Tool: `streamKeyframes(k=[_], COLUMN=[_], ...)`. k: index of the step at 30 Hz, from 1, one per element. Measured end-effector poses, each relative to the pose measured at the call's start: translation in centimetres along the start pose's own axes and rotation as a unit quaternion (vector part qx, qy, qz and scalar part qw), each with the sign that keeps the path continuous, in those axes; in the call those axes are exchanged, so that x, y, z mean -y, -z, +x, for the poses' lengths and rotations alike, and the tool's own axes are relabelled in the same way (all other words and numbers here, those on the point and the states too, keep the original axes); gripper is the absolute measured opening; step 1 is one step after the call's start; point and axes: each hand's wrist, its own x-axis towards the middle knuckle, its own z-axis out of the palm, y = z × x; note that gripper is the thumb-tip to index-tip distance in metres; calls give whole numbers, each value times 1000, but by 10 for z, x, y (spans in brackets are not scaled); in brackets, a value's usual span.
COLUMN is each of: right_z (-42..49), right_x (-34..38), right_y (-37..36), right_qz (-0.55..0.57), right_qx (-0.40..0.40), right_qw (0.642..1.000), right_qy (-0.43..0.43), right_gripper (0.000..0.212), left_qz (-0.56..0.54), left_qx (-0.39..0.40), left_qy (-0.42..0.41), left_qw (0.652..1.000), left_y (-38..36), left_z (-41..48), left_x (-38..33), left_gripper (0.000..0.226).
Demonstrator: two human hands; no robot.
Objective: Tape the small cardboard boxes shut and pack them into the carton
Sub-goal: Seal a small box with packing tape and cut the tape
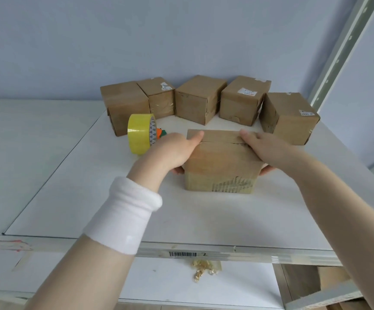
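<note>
Six boxes stood on the table (92, 186): five boxes (200, 99) in a row at the back and one front box (221, 162) at the middle. One yellow tape roll (140, 133) stood on edge to its left. The front box was brown, its top flaps meeting at a seam and its near face torn to the corrugation. The left grip (172, 151) and right grip (264, 146) lay spread, with fingers flat on the top and thumbs down the sides.

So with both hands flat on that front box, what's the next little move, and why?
Probably the left hand should let go and reach for the yellow tape roll just beside it, while the right hand presses the flaps down. The seam across the top of the front box looks closed but slightly gapped, and the roll stands on edge to the left.
</note>
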Motion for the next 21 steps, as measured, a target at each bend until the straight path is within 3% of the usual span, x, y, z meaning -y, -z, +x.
streamKeyframes(k=[2, 4, 7, 10, 13, 16, 21], right_z=[1, -9, -18, -19, -18, -14, -9], right_x=[-2, 2, 10, 8, 9, 12, 7], right_y=[1, 4, -7, -26, -23, -14, -16], right_qz=[-24, -48, -184, -303, -304, -289, -298], right_qx=[-56, -110, -91, -49, -26, 23, 27], right_qw=[996, 976, 939, 916, 919, 926, 917], right_qy=[64, 181, 276, 258, 250, 241, 264], right_gripper=[59, 60, 61, 64, 65, 73, 86], left_qz=[34, 58, 138, 230, 241, 231, 233], left_qx=[-21, -67, -80, -15, 22, 4, 4], left_qy=[-50, -176, -298, -275, -263, -258, -257], left_qw=[998, 980, 941, 933, 934, 938, 938], left_y=[1, 3, -7, -22, -18, -20, -20], left_z=[4, 1, 5, 16, 20, 20, 16], left_x=[-2, -7, -14, -11, -12, -13, -12], left_gripper=[66, 61, 55, 55, 55, 57, 58])
